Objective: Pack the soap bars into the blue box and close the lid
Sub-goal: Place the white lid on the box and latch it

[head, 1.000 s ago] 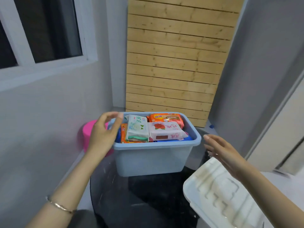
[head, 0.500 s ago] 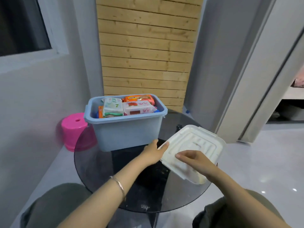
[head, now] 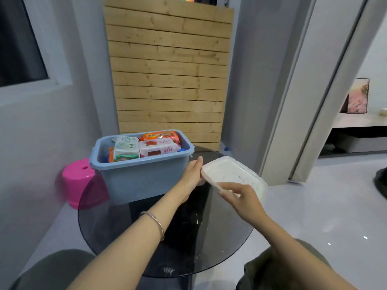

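While left hand (head: 192,175) and right hand (head: 241,198) hold it, lid (head: 229,172) beside blue box (head: 142,179).

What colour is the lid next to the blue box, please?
White. The lid shows best in the head view, the only one given.

The scene is lit dimly and evenly. Small bright glints are seen on the glossy pale floor (head: 335,216). Fine detail is softened throughout, and the tall grey door frame (head: 326,91) is bent by wide-angle distortion.
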`<state>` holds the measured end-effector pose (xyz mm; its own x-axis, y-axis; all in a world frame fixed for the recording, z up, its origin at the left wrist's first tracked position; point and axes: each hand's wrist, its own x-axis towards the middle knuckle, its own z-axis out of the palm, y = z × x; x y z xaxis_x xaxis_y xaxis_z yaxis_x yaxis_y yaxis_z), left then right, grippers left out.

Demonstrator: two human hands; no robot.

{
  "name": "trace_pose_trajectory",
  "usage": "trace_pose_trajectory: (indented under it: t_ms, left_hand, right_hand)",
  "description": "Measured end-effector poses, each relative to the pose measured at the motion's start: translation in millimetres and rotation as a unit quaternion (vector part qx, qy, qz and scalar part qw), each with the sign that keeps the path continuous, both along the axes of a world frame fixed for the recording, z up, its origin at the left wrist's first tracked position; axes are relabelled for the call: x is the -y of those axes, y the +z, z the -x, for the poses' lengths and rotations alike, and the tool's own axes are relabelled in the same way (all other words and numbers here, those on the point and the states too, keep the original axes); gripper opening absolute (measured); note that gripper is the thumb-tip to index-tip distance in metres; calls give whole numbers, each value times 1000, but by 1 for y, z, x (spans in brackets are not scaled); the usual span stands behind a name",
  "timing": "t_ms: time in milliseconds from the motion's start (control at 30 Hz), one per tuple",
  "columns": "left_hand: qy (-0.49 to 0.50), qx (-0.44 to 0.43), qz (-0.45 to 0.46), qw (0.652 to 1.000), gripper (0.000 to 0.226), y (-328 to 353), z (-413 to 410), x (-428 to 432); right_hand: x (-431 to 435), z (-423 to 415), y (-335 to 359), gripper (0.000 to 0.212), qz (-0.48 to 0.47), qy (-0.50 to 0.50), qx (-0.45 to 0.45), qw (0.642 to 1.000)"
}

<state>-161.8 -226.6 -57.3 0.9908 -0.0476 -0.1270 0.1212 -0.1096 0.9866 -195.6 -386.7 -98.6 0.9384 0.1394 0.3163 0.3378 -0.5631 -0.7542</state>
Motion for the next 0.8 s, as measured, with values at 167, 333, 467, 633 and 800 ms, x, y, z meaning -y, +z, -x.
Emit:
trace_pose_trajectory:
  t_ms: [167, 333, 467, 633, 800]
  left_hand:
    - [-43, 98, 10, 994, 54, 65, -4, 22]
    - [33, 206, -8, 978, 54, 120, -26, 5]
    - [164, 209, 3, 964, 62, 148, -53, -48]
    - [259, 168, 16, 951, 58, 152, -65, -128]
    - [317, 128, -16, 940, 50, 136, -59, -201]
  right_hand:
    - [16, -19, 107, 20, -200, -75, 146, 966]
    - [23, -25, 195, 14, -396, -88, 187, 895]
    - [14, -37, 227, 18, -441, -25, 117, 890]
    - [-16, -79, 218, 40, -507, 28, -53, 860]
    - [-56, -131, 191, 22, -503, 16, -232, 832]
